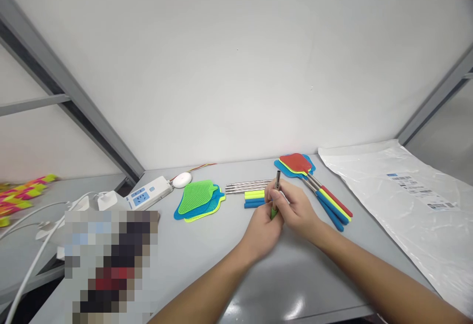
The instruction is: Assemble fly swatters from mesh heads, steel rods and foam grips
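My left hand (263, 233) is closed around the green grip (274, 212) of a fly swatter handle. Pinched in my right hand (295, 208) is the metal rod (278, 175) of the same handle, its end pointing up and away. Just behind my hands lie several bare metal rods (244, 186) side by side, and yellow grips (254, 195) and blue grips (254, 203), partly covered by my hands. To the left is a stack of loose swatter heads in green (195, 196), blue and yellow. Whole fly swatters with red (295, 162), yellow and blue parts lie at the right.
A white power strip (150, 193) and a round white device (182, 180) lie at the left with cables. A white plastic bag (399, 201) covers the table's right side. A blurred patch (114, 265) hides the front left. The wall (236, 68) stands behind.
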The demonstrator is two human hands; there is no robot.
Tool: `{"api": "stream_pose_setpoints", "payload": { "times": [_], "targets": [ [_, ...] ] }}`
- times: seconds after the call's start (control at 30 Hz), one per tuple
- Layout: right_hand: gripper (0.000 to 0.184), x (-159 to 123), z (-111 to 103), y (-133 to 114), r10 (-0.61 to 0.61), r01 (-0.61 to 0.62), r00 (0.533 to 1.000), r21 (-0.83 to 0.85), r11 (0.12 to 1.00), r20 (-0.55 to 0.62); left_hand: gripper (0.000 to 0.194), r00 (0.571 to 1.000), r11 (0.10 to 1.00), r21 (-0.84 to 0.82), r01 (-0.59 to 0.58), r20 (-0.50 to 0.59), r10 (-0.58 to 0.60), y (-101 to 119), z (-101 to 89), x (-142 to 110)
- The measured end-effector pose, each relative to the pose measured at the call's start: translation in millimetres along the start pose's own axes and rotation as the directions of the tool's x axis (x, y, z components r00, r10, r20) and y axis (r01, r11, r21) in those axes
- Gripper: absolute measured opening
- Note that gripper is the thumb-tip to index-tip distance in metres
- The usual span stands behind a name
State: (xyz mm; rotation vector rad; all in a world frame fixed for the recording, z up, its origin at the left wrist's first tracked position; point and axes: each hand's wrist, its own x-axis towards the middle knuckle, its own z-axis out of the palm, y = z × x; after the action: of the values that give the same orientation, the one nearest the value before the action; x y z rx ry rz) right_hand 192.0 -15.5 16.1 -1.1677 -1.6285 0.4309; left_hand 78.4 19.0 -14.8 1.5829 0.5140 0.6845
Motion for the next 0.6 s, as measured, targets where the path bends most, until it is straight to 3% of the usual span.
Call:
{"api": "stream_pose_setpoints", "payload": {
  "times": [0.23,0.4,0.6],
  "targets": [
    [0.021,-9,15,11,0.004,0.002,0.998,0.084,0.996,-0.067,0.027,0.998,0.998,-0.008,-0.063,-0.006,0.063,-2,-1.2,1],
    [0.021,-14,17,15,0.015,-0.009,0.997,0.091,0.996,-0.070,0.029,0.997,0.997,-0.019,-0.070,0.041,0.071,-7,-1.0,2],
    [0.020,-22,16,20,0.003,0.001,0.999,0.060,0.998,-0.053,0.027,0.990,0.990,0.010,-0.138,0.004,0.138,-8,0.4,0]
  ]
}}
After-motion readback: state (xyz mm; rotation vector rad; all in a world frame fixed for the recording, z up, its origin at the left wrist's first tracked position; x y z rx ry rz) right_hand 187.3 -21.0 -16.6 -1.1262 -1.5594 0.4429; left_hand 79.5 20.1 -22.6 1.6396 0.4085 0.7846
